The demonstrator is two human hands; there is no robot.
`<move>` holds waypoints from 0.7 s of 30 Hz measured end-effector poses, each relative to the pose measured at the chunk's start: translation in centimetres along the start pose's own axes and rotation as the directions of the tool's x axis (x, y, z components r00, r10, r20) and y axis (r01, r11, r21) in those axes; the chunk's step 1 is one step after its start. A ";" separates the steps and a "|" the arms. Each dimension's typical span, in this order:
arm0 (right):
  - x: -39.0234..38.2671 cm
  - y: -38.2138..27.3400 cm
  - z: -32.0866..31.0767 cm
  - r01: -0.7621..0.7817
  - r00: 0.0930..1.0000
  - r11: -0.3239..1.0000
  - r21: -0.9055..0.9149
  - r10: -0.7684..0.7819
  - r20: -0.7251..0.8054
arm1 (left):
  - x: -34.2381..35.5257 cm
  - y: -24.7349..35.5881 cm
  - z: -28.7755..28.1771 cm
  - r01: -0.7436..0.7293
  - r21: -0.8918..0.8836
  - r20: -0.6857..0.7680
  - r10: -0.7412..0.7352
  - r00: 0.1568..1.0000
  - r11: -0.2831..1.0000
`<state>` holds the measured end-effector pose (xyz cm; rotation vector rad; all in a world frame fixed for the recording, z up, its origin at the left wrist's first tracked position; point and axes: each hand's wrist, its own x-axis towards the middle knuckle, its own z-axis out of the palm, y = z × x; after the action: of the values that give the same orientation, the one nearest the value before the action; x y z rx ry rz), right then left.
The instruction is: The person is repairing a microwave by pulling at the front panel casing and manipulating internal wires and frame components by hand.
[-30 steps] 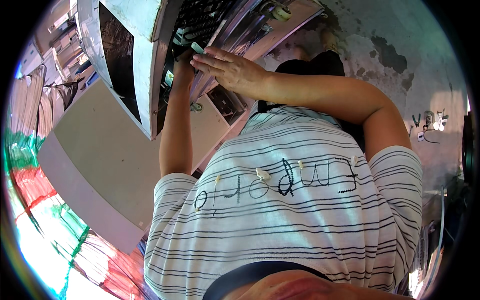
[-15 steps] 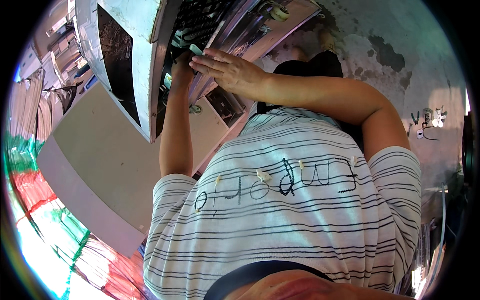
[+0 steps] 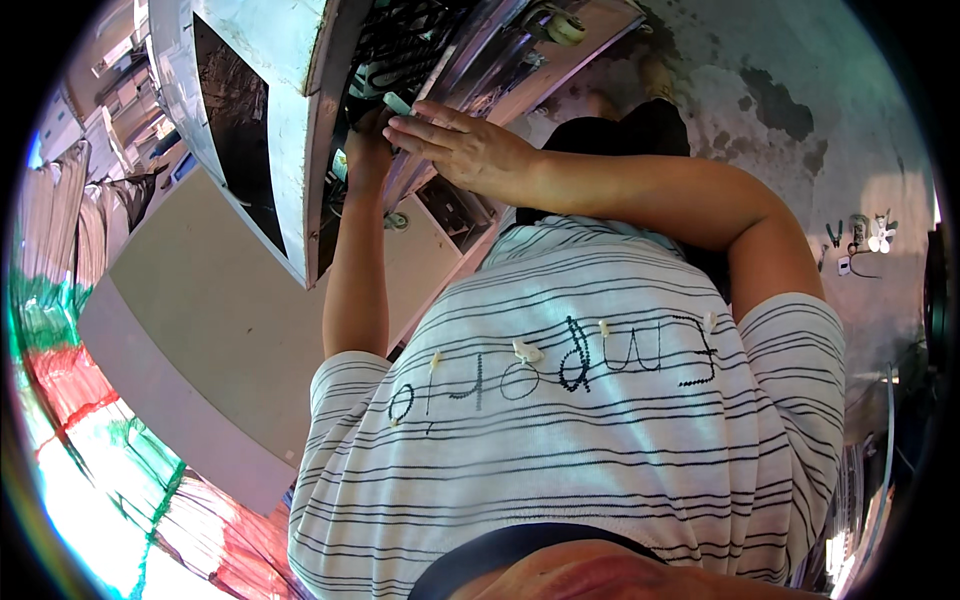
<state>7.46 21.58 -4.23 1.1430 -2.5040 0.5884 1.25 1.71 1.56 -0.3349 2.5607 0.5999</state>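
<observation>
My left hand [image 3: 368,140] reaches into the dark, narrow interior of a white metal housing [image 3: 296,185], its fingers mostly in shadow, so their grip is unclear. Just right of it, my right hand [image 3: 465,150] has its fingers stretched out and slightly bent, fingertips beside a small pale green piece [image 3: 396,102]; I cannot tell whether they touch it or which hand supports it. Behind both hands lie a black slatted part [image 3: 395,45] and long metal rails [image 3: 470,60].
A large beige panel [image 3: 190,310] lies below left, with coloured netting and sheeting [image 3: 70,360] beyond. A small wheel [image 3: 560,28] sits at the top. Small tools [image 3: 855,240] lie on the stained concrete floor [image 3: 820,170] at right, near my feet [image 3: 655,80].
Both hands have moved very slightly down in the picture, staying at the same spot on the housing. Otherwise the view is nearly the same.
</observation>
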 end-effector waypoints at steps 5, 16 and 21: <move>0.0 -0.1 -0.5 0.007 0.999 1.000 0.015 -0.007 0.034 | 2.4 -6.8 0.0 -0.157 0.007 -0.008 0.157 0.988 0.988; 0.1 -0.1 -0.3 0.025 0.998 0.999 -0.020 -0.024 0.049 | 0.7 -1.9 0.4 -0.008 -0.137 -0.060 0.000 0.998 0.991; 0.1 0.1 -0.4 0.035 0.998 0.999 -0.011 -0.034 0.061 | 0.9 -1.7 0.5 0.022 -0.124 -0.022 -0.025 0.999 0.992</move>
<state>7.37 21.82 -3.84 1.2146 -2.5300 0.5369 1.28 0.37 0.08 -0.4156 2.5441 0.7519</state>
